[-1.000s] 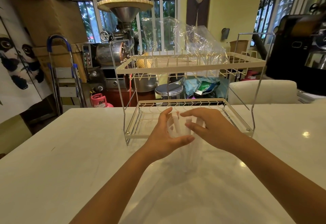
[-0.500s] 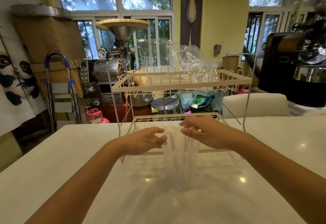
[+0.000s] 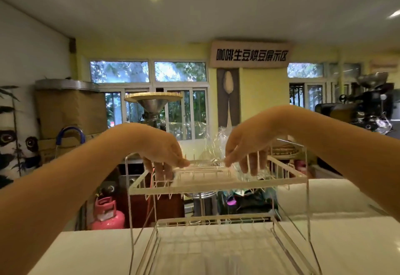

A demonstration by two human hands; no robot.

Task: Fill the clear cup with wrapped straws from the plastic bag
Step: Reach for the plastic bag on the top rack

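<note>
The clear plastic bag (image 3: 213,144) lies crumpled on the top tier of a white wire rack (image 3: 216,187), and pale wrapped straws (image 3: 203,169) lie flat inside it. Both my hands are raised to that tier. My left hand (image 3: 164,153) comes down on the bag's left end and my right hand (image 3: 246,148) on its right end. Their fingers are spread and point down, with the tips touching the plastic. The picture is blurred and shows no closed grip. The clear cup is out of view.
The rack's lower tier (image 3: 216,218) stands on the white table (image 3: 86,253) just in front of me. Behind the table are a pink gas cylinder (image 3: 107,214), a metal funnel machine (image 3: 152,103), a black machine (image 3: 368,106) at the right and a white chair back (image 3: 320,196).
Both hands left the clear cup on the table and rose to the bag on the rack's top tier. The view tilted up, so the cup dropped out of sight.
</note>
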